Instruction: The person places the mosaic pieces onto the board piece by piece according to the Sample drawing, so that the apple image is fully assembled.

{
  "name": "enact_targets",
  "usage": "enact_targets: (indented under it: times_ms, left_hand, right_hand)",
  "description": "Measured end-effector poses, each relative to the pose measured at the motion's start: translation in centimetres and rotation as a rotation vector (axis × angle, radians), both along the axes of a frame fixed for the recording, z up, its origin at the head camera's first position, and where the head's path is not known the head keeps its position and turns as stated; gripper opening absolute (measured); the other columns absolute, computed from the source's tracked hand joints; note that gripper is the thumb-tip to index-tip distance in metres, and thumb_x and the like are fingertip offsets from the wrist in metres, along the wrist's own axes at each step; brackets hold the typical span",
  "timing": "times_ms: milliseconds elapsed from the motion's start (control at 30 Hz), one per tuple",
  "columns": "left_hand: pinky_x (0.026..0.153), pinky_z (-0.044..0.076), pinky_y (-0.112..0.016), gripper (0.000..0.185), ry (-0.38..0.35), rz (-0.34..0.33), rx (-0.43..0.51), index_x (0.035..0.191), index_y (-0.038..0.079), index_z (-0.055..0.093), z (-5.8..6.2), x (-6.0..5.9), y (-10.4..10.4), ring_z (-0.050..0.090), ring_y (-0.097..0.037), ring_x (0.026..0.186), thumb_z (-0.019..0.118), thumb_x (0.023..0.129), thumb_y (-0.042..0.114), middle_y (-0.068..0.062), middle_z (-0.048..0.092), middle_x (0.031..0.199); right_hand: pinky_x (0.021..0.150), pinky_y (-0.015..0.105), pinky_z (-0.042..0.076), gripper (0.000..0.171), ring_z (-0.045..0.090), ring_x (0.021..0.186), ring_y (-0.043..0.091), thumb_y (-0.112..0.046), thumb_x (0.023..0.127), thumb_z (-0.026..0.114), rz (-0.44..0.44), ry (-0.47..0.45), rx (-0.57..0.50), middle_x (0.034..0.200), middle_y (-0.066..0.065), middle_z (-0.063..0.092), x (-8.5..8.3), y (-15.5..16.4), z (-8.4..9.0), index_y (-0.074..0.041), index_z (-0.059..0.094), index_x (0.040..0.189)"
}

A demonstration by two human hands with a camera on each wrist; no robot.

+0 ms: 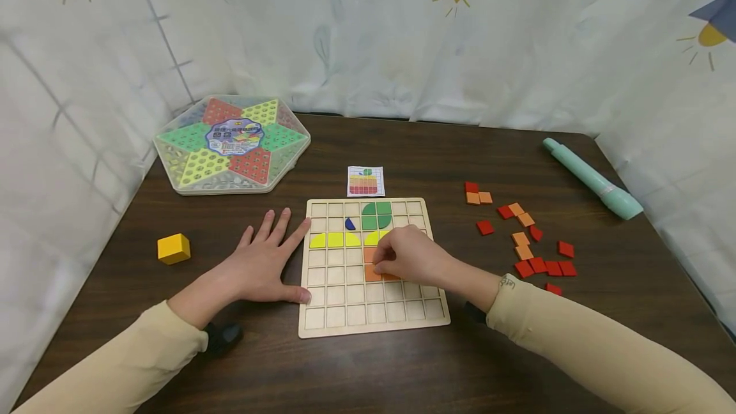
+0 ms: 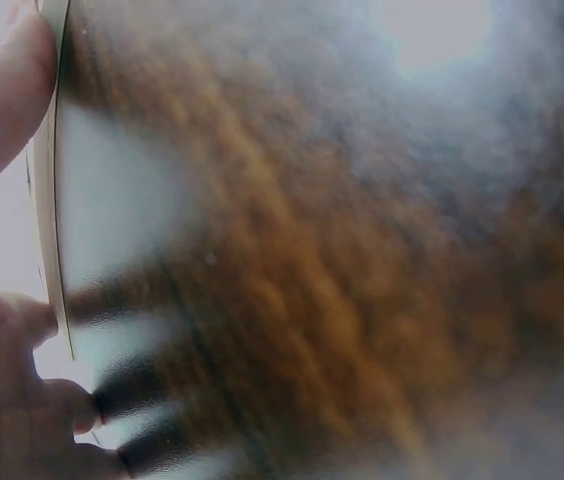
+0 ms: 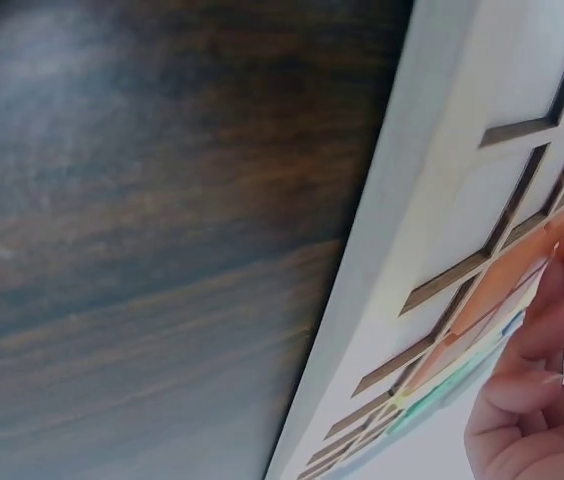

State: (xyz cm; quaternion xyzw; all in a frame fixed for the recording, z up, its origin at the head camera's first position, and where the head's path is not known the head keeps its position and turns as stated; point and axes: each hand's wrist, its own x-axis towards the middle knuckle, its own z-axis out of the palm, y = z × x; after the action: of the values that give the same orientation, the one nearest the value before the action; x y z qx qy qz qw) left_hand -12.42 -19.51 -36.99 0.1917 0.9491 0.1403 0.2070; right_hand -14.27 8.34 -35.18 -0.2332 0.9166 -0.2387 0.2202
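Note:
A wooden grid board point(image 1: 374, 331) lies flat on the table. In its cells sit green quarter-round and square pieces point(image 1: 376, 216), a blue half-round piece point(image 1: 349, 224), a row of yellow rounded pieces point(image 1: 335, 239) and a few orange square tiles point(image 1: 372, 273). My right hand point(image 1: 415, 254) is low over the board, thumb and fingertips pinched at an orange tile point(image 3: 510, 268); the palm hides the cells below it. My left hand point(image 1: 267, 264) lies spread at the board's left side, with thumb and index fingertip on the edge point(image 2: 50, 200).
Behind the board lies a small pattern card point(image 1: 365, 182). Loose red tiles point(image 1: 485, 227) and orange tiles point(image 1: 523, 252) are scattered to the right, near a mint-green tube point(image 1: 592, 177). To the left are a yellow block point(image 1: 174, 249) and a Chinese checkers box point(image 1: 230, 145).

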Motion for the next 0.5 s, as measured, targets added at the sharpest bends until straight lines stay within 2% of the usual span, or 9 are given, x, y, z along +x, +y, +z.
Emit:
enact_targets:
  times_ms: [333, 500]
  left_hand:
    - [0.113, 0.012, -0.080, 0.128, -0.001, -0.002, -0.002, 0.165, 0.011, 0.015, -0.07, -0.01, -0.05, 0.001, -0.058, 0.154, 0.076, 0.073, 0.075, -0.031, 0.002, 0.169]
    - [0.113, 0.012, -0.080, 0.128, 0.001, -0.003, 0.003, 0.165, 0.011, 0.015, -0.15, 0.01, -0.05, 0.001, -0.058, 0.154, 0.076, 0.073, 0.075, -0.031, 0.002, 0.169]
  right_hand:
    - [0.064, 0.021, 0.049, 0.006, 0.056, 0.069, 0.010, -0.013, 0.088, 0.081, 0.027, 0.075, 0.030, 0.075, -0.007, 0.070, 0.47, -0.44, -0.13, -0.014, 0.078, 0.084]
    - [0.063, 0.022, 0.049, 0.006, 0.055, 0.069, 0.010, -0.015, 0.088, 0.081, 0.014, 0.109, -0.006, 0.075, -0.008, 0.071, -0.05, 0.53, 0.68, -0.015, 0.078, 0.083]
